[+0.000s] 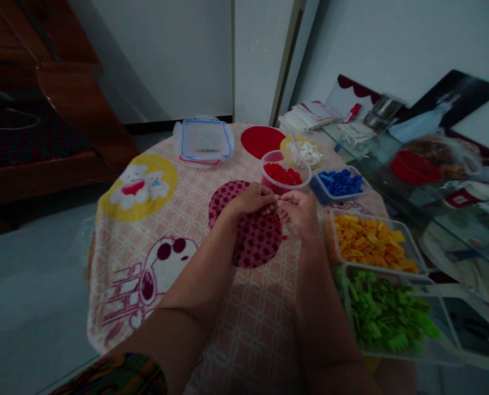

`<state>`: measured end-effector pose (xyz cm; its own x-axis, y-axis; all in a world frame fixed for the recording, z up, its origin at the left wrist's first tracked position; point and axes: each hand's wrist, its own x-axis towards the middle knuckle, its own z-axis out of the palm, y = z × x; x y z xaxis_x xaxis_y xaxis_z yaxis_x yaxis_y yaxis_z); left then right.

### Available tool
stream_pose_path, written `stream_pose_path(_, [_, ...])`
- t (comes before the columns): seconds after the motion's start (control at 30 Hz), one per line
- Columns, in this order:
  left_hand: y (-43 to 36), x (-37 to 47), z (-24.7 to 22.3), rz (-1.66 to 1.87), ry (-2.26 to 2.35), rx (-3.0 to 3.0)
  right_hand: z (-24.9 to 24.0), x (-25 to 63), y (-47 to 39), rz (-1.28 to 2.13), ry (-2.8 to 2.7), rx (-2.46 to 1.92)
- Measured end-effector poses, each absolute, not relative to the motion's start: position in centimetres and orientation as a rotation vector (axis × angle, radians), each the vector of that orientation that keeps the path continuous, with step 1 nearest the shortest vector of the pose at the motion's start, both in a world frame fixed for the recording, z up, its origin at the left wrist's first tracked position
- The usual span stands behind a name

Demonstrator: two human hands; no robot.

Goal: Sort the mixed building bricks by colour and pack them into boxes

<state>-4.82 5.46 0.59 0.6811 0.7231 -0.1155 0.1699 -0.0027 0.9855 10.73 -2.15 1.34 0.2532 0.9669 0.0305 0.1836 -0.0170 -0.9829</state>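
Note:
My left hand (pixel 258 199) and my right hand (pixel 297 210) meet fingertip to fingertip over the right side of a dark checkered circle (pixel 248 247) on the tablecloth. The fingers of both are pinched closed. Whatever they hold is too small and dim to name. Several tiny red pieces (pixel 277 225) lie on the cloth just below the fingers. Right behind my hands stands a round clear tub of red blocks (pixel 283 174). To the right of my right hand are clear boxes of blue blocks (pixel 340 182), yellow blocks (pixel 367 241) and green blocks (pixel 388 312).
White pieces (pixel 307 153) fill a container behind the red tub. Clear lids with blue edging (pixel 206 140) lie at the back left. A glass shelf (pixel 392 164) with papers, tins and bags runs along the right. A wooden bench (pixel 71 109) stands at the left.

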Motion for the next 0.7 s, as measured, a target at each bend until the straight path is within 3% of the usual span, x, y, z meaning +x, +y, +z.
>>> stream_pose_path(0.4, [5.4, -4.2, 0.2, 0.217, 0.833, 2.205, 2.3, 11.2, -1.9, 0.765, -0.963, -1.182])
stream_pose_path(0.7, [4.5, -3.9, 1.0, 0.205, 0.966, 2.335, 2.4, 11.8, -1.7, 0.739, -1.044, -1.084])
